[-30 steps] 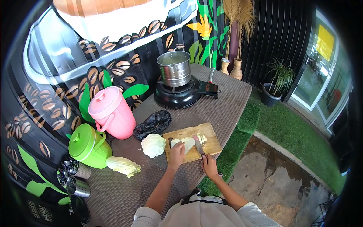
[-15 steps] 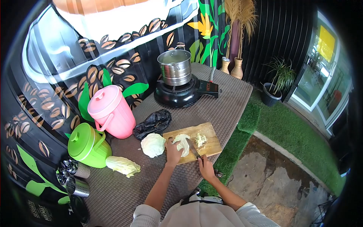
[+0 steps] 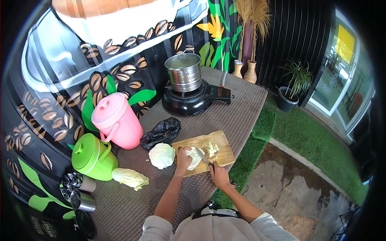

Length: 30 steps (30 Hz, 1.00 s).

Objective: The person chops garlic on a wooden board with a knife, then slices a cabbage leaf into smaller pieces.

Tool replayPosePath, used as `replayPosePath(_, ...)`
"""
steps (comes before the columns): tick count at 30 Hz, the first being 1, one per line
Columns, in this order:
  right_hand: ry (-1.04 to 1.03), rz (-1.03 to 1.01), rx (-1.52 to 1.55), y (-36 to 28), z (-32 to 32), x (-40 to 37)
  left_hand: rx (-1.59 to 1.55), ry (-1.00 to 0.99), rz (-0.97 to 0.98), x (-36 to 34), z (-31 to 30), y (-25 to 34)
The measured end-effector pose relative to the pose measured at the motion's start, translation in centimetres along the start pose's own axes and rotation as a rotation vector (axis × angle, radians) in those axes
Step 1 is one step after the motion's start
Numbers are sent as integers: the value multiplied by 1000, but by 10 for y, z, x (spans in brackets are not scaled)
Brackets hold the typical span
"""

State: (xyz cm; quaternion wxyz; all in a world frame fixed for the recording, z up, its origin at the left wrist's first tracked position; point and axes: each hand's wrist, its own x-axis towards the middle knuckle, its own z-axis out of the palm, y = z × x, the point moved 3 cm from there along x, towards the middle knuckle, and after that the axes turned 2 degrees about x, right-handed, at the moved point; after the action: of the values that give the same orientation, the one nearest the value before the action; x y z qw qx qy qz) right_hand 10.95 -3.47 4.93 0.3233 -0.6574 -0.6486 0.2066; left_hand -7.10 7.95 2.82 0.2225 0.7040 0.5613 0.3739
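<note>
On the wooden cutting board point(image 3: 227, 156), my left hand point(image 3: 183, 160) has its fingers curled and pressed on the left side of a pale cabbage leaf point(image 3: 195, 159). My right hand point(image 3: 219, 175) is closed round the dark handle of a knife point(image 3: 203, 156). The blade points away from me and to the left, over the leaf's right edge. Finely cut cabbage point(image 3: 213, 149) lies in a small heap right of the blade. A round cabbage point(image 3: 162, 156) sits on the table just left of the board.
A napa cabbage point(image 3: 130, 179) lies left, near green point(image 3: 94, 158) and pink point(image 3: 118, 120) lidded buckets. Behind the board are a black plastic bag point(image 3: 161, 133) and a gas stove point(image 3: 187, 102) bearing a steel pot point(image 3: 183, 74). Metal utensil holders point(image 3: 83, 201) stand at the left edge.
My left hand's fingers have drawn in, from spread over the leaf to more curled. The knife is still at the leaf's right edge, and the view has shifted slightly.
</note>
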Motion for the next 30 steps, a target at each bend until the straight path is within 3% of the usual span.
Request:
replayPosePath(3,17,-35,4,-5,2,9,-114,23,-16,1,0,1)
replayPosePath(5,8,-52,8,-7,6,14,-117,156,78,1,1,-3)
replayPosePath(11,-76,-24,-167,-20,14,27,-24,129,-88,1,10,-15)
replayPosePath(20,-90,-167,-337,-38,18,40,105,41,-240,10,15,-16)
replayPosePath(30,1,-185,-378,-19,27,4,151,83,-203,2,12,1)
